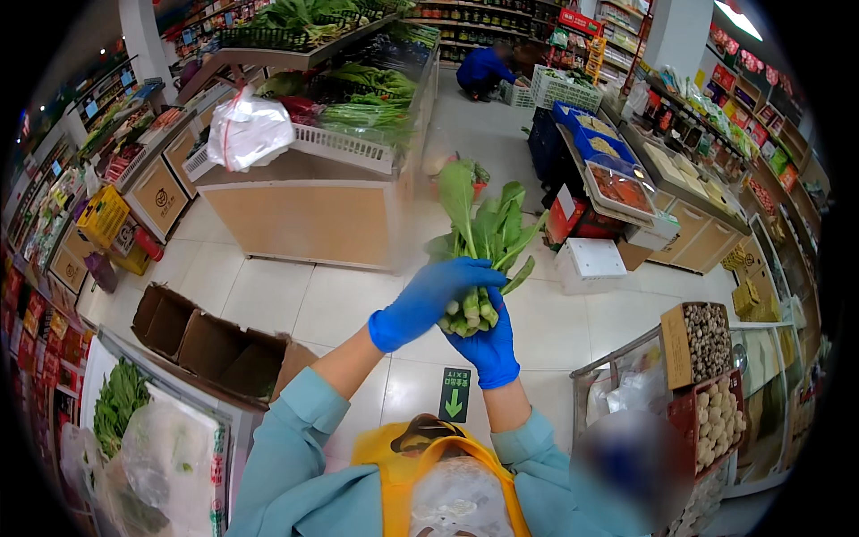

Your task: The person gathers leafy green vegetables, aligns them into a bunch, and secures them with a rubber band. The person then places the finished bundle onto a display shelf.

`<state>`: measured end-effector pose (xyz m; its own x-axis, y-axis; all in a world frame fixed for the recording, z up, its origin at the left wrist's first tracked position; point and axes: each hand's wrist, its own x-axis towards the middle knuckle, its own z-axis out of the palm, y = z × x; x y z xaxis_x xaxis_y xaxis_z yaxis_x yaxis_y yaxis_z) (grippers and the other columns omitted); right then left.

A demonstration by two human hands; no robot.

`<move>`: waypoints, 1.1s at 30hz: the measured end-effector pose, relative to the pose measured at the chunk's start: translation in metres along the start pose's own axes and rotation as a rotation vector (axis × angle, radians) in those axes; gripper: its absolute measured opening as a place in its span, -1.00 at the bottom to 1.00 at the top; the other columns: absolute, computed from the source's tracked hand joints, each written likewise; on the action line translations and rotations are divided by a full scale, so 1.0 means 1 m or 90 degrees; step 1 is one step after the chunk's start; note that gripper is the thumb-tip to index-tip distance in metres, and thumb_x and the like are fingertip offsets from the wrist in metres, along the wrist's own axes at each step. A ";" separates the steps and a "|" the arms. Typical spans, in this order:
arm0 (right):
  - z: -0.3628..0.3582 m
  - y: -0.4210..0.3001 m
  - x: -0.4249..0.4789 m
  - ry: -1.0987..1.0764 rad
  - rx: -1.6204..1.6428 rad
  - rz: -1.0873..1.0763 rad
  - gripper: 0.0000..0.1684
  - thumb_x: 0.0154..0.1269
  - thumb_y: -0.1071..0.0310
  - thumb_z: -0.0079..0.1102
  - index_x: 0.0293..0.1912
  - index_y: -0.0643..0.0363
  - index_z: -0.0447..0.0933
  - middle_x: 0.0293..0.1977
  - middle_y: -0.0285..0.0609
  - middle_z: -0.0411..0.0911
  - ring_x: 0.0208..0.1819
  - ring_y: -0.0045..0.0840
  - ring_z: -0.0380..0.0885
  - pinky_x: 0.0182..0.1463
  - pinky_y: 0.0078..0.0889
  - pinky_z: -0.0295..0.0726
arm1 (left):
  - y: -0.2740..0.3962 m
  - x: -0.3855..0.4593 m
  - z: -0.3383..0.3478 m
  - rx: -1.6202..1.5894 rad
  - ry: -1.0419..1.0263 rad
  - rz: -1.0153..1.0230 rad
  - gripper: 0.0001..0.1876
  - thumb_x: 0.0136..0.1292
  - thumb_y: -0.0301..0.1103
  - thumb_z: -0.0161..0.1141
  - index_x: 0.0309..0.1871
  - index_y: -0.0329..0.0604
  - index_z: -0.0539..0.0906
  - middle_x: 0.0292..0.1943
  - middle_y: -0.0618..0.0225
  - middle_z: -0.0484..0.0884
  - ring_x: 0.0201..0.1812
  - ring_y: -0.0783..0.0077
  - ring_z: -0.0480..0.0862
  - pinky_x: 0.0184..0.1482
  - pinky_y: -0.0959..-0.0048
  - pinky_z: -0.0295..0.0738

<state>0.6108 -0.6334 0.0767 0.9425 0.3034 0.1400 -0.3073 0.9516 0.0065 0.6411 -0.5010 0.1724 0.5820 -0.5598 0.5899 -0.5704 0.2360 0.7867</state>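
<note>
A bunch of leafy greens [493, 231] with pale, thick cut stems [472, 315] is held up in front of me, its leaves pointing away and the stem ends towards me. My left hand [436, 292], in a blue glove, lies across the top of the stems with its fingers reaching over to the right. From below and the right, my right hand [486, 349], also gloved in blue, cups the stems. A thin red strip shows at the stems beside the right fingers. Part of the bunch is hidden behind both hands.
Ahead on the left is a vegetable stand [302, 218] with a bundle of plastic bags [248, 131]. Open cardboard boxes [221, 349] and bagged greens [121, 399] are at left. Garlic-like bulbs [710, 342] fill a box at right. A person in blue [484, 70] crouches far off.
</note>
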 end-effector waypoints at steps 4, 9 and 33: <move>-0.033 -0.050 0.058 0.084 0.121 0.035 -0.57 0.34 -0.02 -0.13 0.09 -0.03 0.35 0.02 -0.18 0.42 0.02 -0.38 0.42 0.09 -0.20 0.38 | -0.106 0.046 -0.017 0.233 -0.042 0.109 -0.74 0.24 -0.29 -0.05 -0.13 -0.12 0.60 -0.13 0.17 0.59 -0.08 0.14 0.55 0.03 0.35 0.39; -0.060 -0.109 0.136 0.088 0.236 0.083 -0.56 0.34 0.00 -0.12 0.10 0.01 0.35 0.00 -0.15 0.44 0.02 -0.37 0.42 0.16 -0.18 0.37 | -0.188 0.107 -0.051 0.352 -0.057 0.203 -0.75 0.24 -0.26 -0.03 -0.12 -0.10 0.58 -0.14 0.15 0.58 -0.08 0.10 0.55 -0.02 0.32 0.43; -0.155 -0.513 0.507 0.053 0.037 -0.205 -0.48 0.27 0.14 0.00 0.14 0.19 0.29 -0.04 -0.17 0.38 -0.06 -0.38 0.36 0.13 -0.32 0.33 | -0.538 0.474 -0.085 0.394 0.120 -0.128 -0.84 -0.09 -0.34 0.30 -0.45 -0.14 0.57 -0.30 0.26 0.52 -0.26 0.13 0.48 -0.27 0.26 0.34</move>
<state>1.2668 -0.9599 -0.0095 0.9991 -0.0064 0.0409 0.0026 0.9956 0.0934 1.2730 -0.8253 0.0442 0.7705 -0.3844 0.5085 -0.6347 -0.3882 0.6682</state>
